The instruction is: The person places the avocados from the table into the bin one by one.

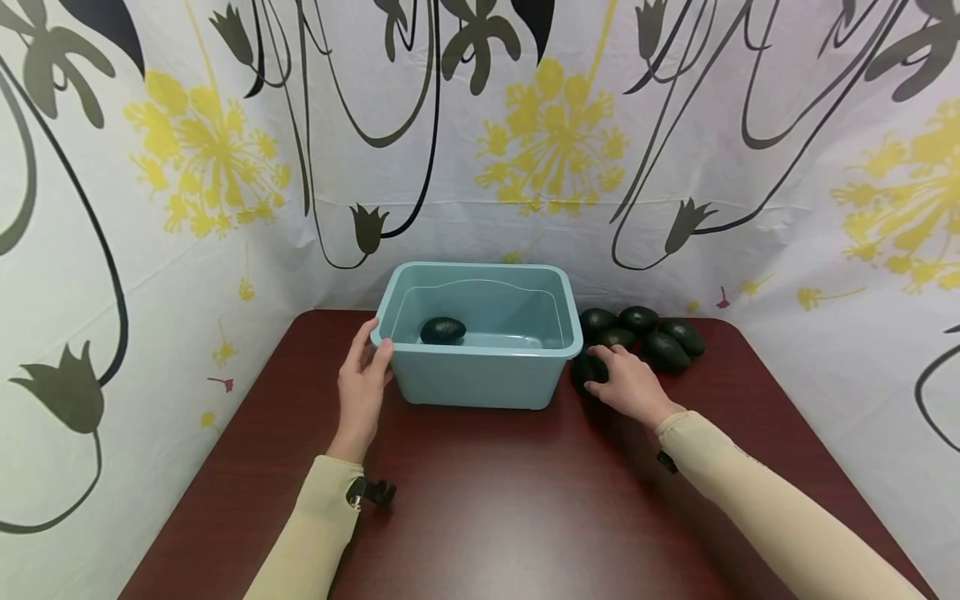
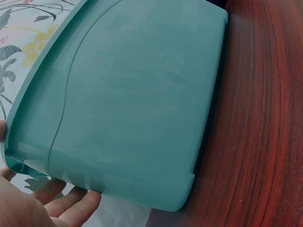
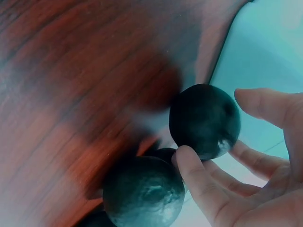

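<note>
A light teal plastic bin point(image 1: 472, 379) stands on the table, with one dark green avocado point(image 1: 442, 331) lying inside toward its left. My left hand point(image 1: 360, 396) grips the bin's left front corner, thumb over the rim and fingers against the outer side point(image 2: 90, 191). Just right of the bin, my right hand point(image 1: 632, 385) holds another avocado point(image 1: 587, 377) between thumb and fingers. In the right wrist view this avocado point(image 3: 203, 120) sits beside the bin wall, close to a second avocado point(image 3: 144, 191). Several more avocados point(image 1: 664, 352) lie in a cluster behind the right hand.
The dark red wood-grain table point(image 1: 480, 492) extends in front of the bin. A white curtain point(image 1: 420, 179) with yellow and grey flower prints hangs close behind the bin and along both sides.
</note>
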`<action>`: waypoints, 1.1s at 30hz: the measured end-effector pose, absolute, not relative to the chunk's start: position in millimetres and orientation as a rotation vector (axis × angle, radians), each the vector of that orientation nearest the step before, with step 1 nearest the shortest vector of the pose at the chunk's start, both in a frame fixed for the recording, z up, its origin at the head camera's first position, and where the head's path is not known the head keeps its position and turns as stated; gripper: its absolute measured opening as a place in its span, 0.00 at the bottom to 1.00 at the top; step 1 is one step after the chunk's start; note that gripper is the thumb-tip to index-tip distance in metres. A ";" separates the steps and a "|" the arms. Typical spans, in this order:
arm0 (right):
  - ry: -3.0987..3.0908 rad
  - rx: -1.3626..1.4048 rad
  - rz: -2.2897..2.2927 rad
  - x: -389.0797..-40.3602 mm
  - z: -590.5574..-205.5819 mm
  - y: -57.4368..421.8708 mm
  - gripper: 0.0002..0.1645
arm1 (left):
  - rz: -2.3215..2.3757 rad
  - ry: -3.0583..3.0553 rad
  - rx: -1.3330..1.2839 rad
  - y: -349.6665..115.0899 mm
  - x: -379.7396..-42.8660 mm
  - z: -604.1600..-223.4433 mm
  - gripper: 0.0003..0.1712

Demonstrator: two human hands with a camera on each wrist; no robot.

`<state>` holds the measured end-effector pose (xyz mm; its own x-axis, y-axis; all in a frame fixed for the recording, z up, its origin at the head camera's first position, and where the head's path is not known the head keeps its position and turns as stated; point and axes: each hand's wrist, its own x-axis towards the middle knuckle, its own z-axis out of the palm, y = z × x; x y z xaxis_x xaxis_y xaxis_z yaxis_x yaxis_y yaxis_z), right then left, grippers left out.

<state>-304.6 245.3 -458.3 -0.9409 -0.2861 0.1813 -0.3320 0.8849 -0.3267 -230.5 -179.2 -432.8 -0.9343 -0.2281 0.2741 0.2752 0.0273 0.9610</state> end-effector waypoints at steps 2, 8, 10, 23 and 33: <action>-2.931 0.489 0.547 -303.6 -460.4 244.4 0.34 | -1.967 -1.965 -0.043 -178.6 -229.8 -431.0 0.34; -2.951 0.496 0.564 -301.6 -466.4 244.0 0.35 | -1.971 -1.954 -0.037 -181.1 -239.7 -444.2 0.33; -2.943 0.503 0.569 -301.3 -467.1 244.3 0.36 | -1.964 -1.951 -0.036 -182.3 -243.7 -449.7 0.33; -2.918 0.496 0.582 -301.3 -466.8 247.6 0.43 | -1.935 -1.927 -0.051 -182.6 -246.2 -453.0 0.33; -2.931 0.459 0.601 -299.7 -472.0 244.7 0.44 | -1.979 -1.946 -0.060 -179.6 -232.6 -435.2 0.33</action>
